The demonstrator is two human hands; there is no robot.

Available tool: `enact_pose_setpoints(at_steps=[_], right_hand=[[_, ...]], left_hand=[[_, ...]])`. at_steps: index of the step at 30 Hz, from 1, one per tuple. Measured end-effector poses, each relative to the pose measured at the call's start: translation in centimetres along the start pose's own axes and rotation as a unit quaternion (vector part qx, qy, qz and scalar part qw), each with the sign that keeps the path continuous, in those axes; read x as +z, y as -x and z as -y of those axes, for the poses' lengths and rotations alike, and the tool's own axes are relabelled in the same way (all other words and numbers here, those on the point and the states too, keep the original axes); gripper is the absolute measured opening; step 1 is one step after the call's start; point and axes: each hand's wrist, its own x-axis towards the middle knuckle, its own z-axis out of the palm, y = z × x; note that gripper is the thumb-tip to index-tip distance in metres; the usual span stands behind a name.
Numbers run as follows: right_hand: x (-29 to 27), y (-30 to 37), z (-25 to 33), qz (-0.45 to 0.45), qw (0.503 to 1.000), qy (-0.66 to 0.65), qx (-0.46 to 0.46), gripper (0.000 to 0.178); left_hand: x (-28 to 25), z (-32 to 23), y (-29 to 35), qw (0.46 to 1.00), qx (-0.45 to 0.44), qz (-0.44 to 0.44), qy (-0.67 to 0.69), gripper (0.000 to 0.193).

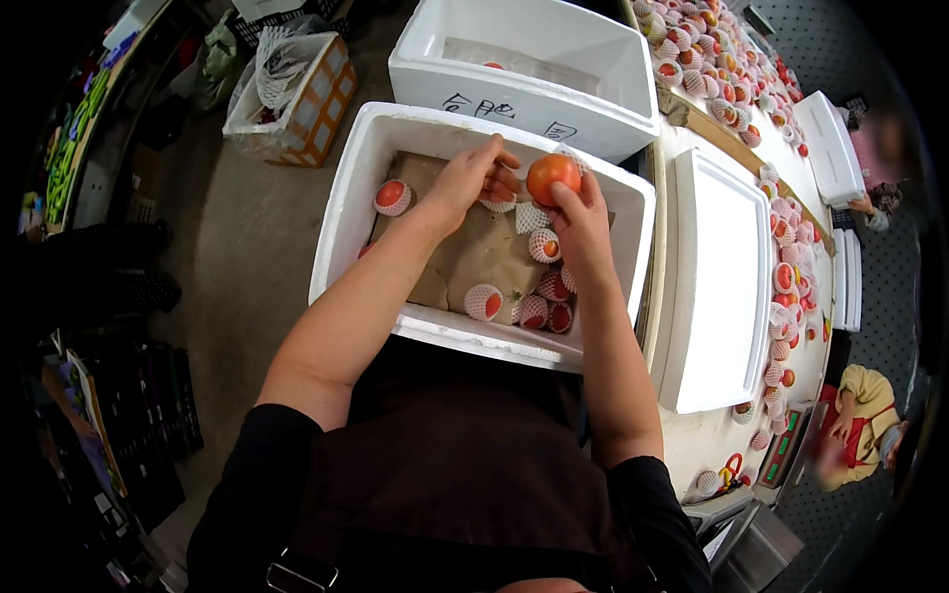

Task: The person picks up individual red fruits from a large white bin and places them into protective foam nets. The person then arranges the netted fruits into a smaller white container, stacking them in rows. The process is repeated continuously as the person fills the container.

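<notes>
Grasping a bare red tomato (pixel 553 182), the right hand (pixel 585 222) has its thumb on the near side of the fruit, with some white netting showing at its far right edge. The tomato is held above the far right part of a white foam box (pixel 334 227). Just to its left, the left hand (pixel 474 180) is loosely spread, palm turned toward the fruit and fingers slightly bent; it looks released, gripping nothing that can be seen.

Below both hands, brown paper (pixel 474 262) lies in the box. Several tomatoes in foam nets rest there: one (pixel 392 197) at the left, one (pixel 483 302) near the middle of the near side, another (pixel 545 245) just nearer than the right hand, and a cluster (pixel 535 312) in the near right corner.

Beyond the far wall stands a second foam box (pixel 415 77), with dark handwriting on its near side. To the right, a white foam lid (pixel 725 287) lies on a pale table (pixel 677 445), and netted fruit (pixel 707 59) is heaped at the far right. A scale (pixel 784 450) sits at the near right, close to a co-worker in a yellow top (pixel 870 395). On the floor at far left stands an orange-and-white bin (pixel 328 104).
</notes>
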Motion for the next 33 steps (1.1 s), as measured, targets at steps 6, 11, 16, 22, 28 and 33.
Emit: enact_pose_setpoints(at_steps=[6,11,16,22,28,33], right_hand=[[-0.8,0.4,1.1,0.182,0.935,-0.287,0.102,0.053],[-1.0,0.4,1.3,0.203,0.931,-0.274,0.131,0.054],[0.8,-0.3,-0.4,0.030,0.998,0.051,0.037,0.059],[-0.2,-0.7,-2.3,-0.080,0.942,0.306,-0.113,0.055],[-0.4,-0.5,-0.6,0.026,0.999,-0.019,-0.013,0.041],[0.6,-0.4,-0.9,-0.007,0.997,0.067,0.029,0.045]], left_hand=[[1.9,0.7,0.6,0.979,-0.072,0.049,0.187,0.027],[0.4,-0.2,0.3,0.964,-0.038,0.092,0.248,0.010],[0.6,0.9,-0.6,0.970,0.186,-0.111,-0.108,0.016],[2.4,0.0,1.2,0.960,0.210,-0.050,-0.178,0.025],[2.7,0.8,0.1,0.975,0.188,-0.053,-0.110,0.028],[1.6,1.5,-0.3,0.973,0.184,-0.029,-0.133,0.031]])
